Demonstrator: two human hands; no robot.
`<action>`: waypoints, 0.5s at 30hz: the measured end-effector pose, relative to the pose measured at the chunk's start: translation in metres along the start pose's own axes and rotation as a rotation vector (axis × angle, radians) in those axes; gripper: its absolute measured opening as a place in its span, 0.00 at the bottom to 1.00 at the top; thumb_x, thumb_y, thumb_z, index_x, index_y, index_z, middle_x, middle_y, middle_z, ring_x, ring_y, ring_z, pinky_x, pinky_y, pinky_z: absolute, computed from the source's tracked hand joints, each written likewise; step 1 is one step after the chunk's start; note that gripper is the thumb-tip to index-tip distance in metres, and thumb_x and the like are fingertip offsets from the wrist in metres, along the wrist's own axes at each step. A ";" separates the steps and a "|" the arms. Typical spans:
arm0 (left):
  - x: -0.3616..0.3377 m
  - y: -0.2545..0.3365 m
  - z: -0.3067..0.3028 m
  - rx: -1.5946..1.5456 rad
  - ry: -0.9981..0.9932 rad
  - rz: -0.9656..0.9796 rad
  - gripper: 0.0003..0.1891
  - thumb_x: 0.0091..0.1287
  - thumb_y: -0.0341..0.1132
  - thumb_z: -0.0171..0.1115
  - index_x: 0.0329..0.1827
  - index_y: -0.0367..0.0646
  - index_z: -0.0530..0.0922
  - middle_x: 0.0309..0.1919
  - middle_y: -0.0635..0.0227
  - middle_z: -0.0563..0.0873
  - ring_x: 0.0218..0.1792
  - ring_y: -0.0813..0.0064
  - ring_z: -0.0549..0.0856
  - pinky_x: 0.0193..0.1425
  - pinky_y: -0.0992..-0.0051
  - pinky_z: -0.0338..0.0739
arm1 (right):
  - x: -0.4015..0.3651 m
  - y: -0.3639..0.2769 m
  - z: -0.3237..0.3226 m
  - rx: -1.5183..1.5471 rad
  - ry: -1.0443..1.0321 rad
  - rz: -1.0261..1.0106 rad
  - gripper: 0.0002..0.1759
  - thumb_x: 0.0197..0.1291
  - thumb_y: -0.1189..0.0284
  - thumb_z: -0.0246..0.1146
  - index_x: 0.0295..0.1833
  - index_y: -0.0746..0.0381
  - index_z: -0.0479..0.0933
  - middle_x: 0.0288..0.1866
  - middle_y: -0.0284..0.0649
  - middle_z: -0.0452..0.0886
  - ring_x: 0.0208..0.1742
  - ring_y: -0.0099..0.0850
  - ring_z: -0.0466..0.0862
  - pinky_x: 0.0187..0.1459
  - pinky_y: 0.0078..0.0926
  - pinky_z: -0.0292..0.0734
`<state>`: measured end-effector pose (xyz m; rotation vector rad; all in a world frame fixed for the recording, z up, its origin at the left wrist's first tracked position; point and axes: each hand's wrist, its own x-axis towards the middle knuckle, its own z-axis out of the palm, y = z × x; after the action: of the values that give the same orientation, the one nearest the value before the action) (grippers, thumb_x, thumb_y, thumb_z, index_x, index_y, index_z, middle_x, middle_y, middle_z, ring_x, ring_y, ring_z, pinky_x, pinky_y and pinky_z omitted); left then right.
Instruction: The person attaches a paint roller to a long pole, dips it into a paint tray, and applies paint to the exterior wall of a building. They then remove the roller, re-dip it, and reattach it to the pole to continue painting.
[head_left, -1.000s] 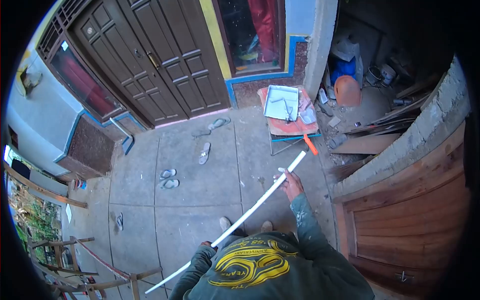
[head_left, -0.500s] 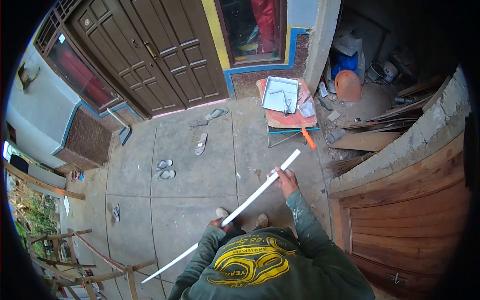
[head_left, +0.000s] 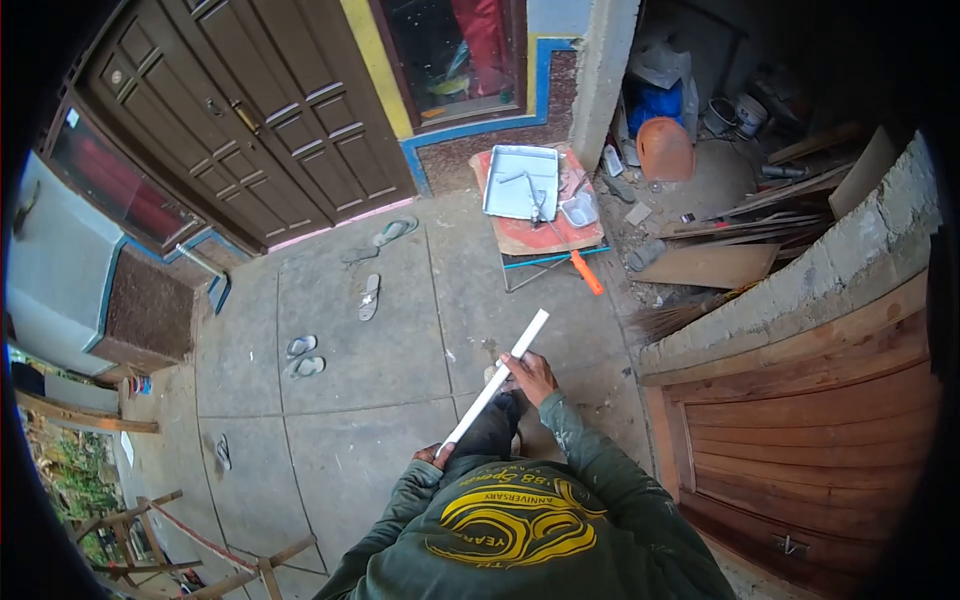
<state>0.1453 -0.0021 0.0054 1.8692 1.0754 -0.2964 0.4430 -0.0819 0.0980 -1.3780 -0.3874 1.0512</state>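
A white pipe (head_left: pixel 490 390) slants up and to the right in front of my body. Near its upper part, my right hand (head_left: pixel 533 377) is closed around it, and the free end sticks out beyond the fingers. Lower down, my left hand (head_left: pixel 433 456) grips the same pipe close to my sleeve. Whatever part of the pipe lies past my left hand does not show. Ahead stands a small table with a red top (head_left: pixel 515 238), bearing a white paint tray (head_left: pixel 522 160) with a roller frame in it. An orange handle (head_left: pixel 587 272) juts over the table's front edge.
Several slippers, among them a grey pair (head_left: pixel 305 357), lie on the concrete floor (head_left: pixel 350 430). A wooden door panel (head_left: pixel 810 440) leans at the right beside a low wall. Scrap boards (head_left: pixel 715 265) and an orange tub (head_left: pixel 665 150) are behind it. Wooden railings (head_left: pixel 200 540) stand at lower left.
Both hands have drawn closer to my body with the pipe. Its long lower end, seen before at lower left, no longer shows. The view has shifted, and one foot has moved forward.
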 end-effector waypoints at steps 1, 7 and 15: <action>0.008 0.013 -0.001 -0.013 -0.002 0.026 0.25 0.65 0.57 0.47 0.41 0.44 0.80 0.28 0.55 0.81 0.33 0.62 0.80 0.42 0.68 0.72 | 0.007 -0.005 -0.005 -0.050 0.034 -0.034 0.22 0.60 0.60 0.59 0.39 0.72 0.74 0.30 0.42 0.79 0.29 0.26 0.81 0.27 0.23 0.82; 0.071 0.068 -0.001 -0.125 0.092 0.183 0.22 0.66 0.53 0.50 0.33 0.41 0.79 0.20 0.61 0.77 0.24 0.70 0.74 0.34 0.69 0.71 | 0.060 -0.036 -0.039 -0.308 0.077 -0.040 0.20 0.62 0.60 0.57 0.41 0.70 0.74 0.32 0.39 0.79 0.32 0.25 0.81 0.30 0.23 0.82; 0.136 0.118 -0.012 -0.091 0.052 0.151 0.23 0.64 0.57 0.51 0.37 0.44 0.79 0.24 0.55 0.81 0.29 0.57 0.81 0.37 0.65 0.74 | 0.123 -0.066 -0.063 -0.237 0.061 -0.040 0.22 0.59 0.58 0.59 0.34 0.70 0.74 0.26 0.39 0.78 0.26 0.24 0.78 0.26 0.22 0.79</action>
<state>0.3148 0.0610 0.0026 1.8732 0.9607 -0.1106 0.5799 -0.0135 0.1027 -1.6031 -0.5045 0.9503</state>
